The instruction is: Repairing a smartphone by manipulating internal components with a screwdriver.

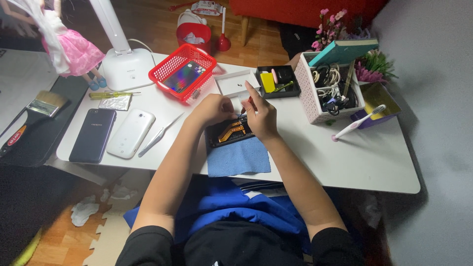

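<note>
Black opened phone (pixel 230 132) lying crosswise

A: The opened black phone (pixel 230 132) shows a matt dark inside with shiny copper-coloured strips, and it lies on a soft blue cloth (pixel 238 157) with a fine nap.

B: The white table top (pixel 345 157) looks smooth and matt. The red lattice basket (pixel 168 65) is glossy plastic.

A: The dark blue phone (pixel 93 135) beside the white phone (pixel 131 133) has a smooth sheen; the slim tweezers (pixel 157 135) look like bright metal.
</note>
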